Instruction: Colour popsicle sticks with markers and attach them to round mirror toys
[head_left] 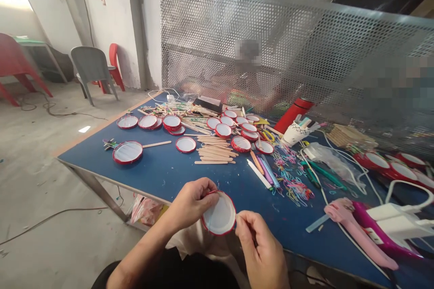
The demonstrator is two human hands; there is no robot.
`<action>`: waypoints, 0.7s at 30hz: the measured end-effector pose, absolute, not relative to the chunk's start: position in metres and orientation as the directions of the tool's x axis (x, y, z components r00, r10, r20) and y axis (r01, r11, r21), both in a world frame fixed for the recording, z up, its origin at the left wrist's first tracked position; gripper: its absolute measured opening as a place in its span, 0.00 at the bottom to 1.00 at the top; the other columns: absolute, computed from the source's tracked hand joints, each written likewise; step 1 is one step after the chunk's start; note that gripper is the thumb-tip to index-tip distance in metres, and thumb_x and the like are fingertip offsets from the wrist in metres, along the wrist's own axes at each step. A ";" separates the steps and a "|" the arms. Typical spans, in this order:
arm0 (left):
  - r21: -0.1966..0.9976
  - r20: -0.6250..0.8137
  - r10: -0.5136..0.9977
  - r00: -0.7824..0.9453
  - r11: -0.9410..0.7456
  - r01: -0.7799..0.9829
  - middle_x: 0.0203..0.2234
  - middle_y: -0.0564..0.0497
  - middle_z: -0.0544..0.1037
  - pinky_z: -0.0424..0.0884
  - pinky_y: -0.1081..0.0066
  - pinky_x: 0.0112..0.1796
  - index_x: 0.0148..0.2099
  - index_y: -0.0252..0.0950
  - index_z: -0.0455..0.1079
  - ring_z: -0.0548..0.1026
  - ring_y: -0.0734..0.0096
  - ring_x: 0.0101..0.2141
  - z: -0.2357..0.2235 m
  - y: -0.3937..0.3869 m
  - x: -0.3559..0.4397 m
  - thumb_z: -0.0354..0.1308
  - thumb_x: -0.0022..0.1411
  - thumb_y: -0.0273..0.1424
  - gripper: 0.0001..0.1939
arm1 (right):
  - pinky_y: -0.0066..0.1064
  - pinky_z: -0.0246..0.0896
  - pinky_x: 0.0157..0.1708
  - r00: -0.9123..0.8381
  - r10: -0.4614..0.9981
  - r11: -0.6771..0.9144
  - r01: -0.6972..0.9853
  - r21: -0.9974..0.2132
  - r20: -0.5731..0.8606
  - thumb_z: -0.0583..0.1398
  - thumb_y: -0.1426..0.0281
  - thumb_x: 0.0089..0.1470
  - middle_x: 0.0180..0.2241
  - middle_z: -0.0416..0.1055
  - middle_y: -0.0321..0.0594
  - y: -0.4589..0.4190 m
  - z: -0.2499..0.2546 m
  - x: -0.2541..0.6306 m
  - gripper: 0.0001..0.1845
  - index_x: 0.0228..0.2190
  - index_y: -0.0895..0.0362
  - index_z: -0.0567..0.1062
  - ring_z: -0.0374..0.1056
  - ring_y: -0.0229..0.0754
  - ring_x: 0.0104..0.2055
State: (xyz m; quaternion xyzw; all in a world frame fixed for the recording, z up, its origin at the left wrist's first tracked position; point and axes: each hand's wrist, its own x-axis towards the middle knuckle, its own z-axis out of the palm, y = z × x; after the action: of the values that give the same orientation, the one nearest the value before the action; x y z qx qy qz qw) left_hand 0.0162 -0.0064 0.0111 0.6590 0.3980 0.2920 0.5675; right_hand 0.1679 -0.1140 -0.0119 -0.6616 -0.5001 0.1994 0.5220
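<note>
My left hand [191, 201] grips a white round lid with a red rim [219, 214] by its left edge, just off the near edge of the blue table [162, 171]. My right hand [262, 246] sits to the lid's right, its thumb and forefinger pinched together at the lid's right rim; what they pinch is too small to tell. Several more red-rimmed lids [217, 128] lie in rows on the table beyond. A pile of wooden craft sticks [215, 149] rests among them.
Coloured pens [264, 171], loose rubber bands [291, 180], a paper cup of tools [296, 132], a red flask [293, 114] and a pink glue gun [356, 230] with cables crowd the right. A perforated metal screen [288, 45] backs the table; a person sits behind it. Chairs [93, 70] stand far left.
</note>
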 end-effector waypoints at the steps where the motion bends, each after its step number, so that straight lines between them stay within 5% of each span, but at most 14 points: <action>1: 0.982 -0.058 0.870 0.490 -0.038 0.185 0.24 0.58 0.68 0.59 0.74 0.27 0.35 0.37 0.67 0.64 0.72 0.26 0.011 -0.007 0.017 0.57 0.59 0.38 0.09 | 0.28 0.65 0.32 0.417 0.877 0.044 0.426 -0.903 0.239 0.58 0.49 0.63 0.24 0.73 0.36 -0.116 -0.011 0.165 0.21 0.29 0.51 0.77 0.68 0.41 0.27; 11: 0.999 0.000 0.947 0.321 -0.015 0.043 0.21 0.59 0.66 0.60 0.76 0.23 0.36 0.38 0.67 0.63 0.74 0.23 0.000 -0.014 0.020 0.59 0.62 0.40 0.11 | 0.25 0.55 0.17 0.342 0.936 -0.081 -0.022 -0.996 -0.084 0.64 0.44 0.55 0.23 0.74 0.36 -0.125 -0.030 0.132 0.26 0.30 0.55 0.77 0.60 0.30 0.13; 17: 0.999 0.040 0.958 0.284 -0.035 -0.023 0.21 0.60 0.67 0.59 0.76 0.24 0.37 0.37 0.70 0.62 0.75 0.23 -0.006 -0.013 0.020 0.61 0.62 0.40 0.11 | 0.22 0.48 0.13 0.324 0.919 -0.170 -0.189 -0.967 -0.225 0.68 0.46 0.51 0.16 0.71 0.35 -0.124 -0.036 0.134 0.25 0.29 0.56 0.77 0.63 0.34 0.12; 21: 0.998 0.049 0.965 0.258 -0.035 -0.059 0.21 0.60 0.67 0.58 0.75 0.25 0.36 0.37 0.70 0.62 0.75 0.23 -0.009 -0.012 0.021 0.62 0.62 0.41 0.12 | 0.21 0.51 0.12 0.356 0.907 -0.116 -0.300 -0.947 -0.224 0.72 0.47 0.46 0.27 0.81 0.45 -0.122 -0.035 0.130 0.26 0.29 0.58 0.78 0.68 0.35 0.13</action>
State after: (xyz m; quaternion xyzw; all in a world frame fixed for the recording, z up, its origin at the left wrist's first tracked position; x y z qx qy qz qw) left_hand 0.0208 -0.0117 -0.0091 0.5580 0.4060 0.4538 0.5637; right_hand 0.1302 -0.1220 -0.0352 -0.5572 -0.2723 0.4977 0.6064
